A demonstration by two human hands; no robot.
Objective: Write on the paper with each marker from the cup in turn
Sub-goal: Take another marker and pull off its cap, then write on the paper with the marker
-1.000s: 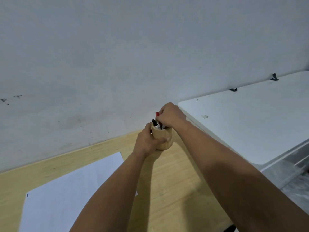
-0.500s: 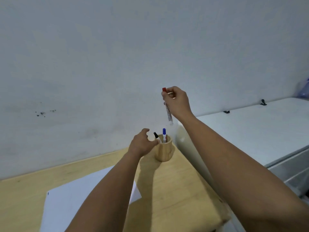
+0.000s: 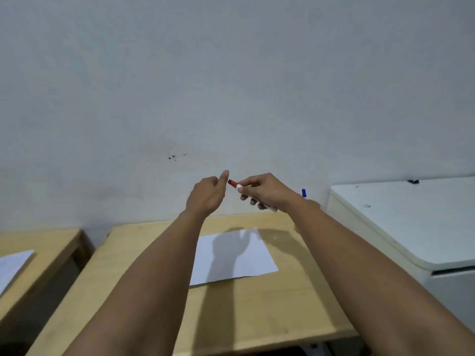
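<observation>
My right hand (image 3: 267,191) holds a white marker with a red cap (image 3: 233,183) in the air above the wooden table (image 3: 270,304), red cap pointing left. My left hand (image 3: 207,195) is raised just left of the cap, fingers loosely curled, thumb up, holding nothing. A white sheet of paper (image 3: 246,260) lies flat on the table below both hands, partly in their shadow. The wooden cup is almost wholly hidden behind my right wrist; only a blue marker cap (image 3: 303,193) pokes out above it.
A white cabinet top (image 3: 411,222) stands to the right of the table. A second wooden table (image 3: 38,250) with another sheet of paper (image 3: 12,263) sits at the left, across a narrow gap. A grey wall runs behind everything.
My right hand has carried the red-capped marker from above the cup leftward over the paper and turned it sideways. My left hand left the cup and rose beside the cap.
</observation>
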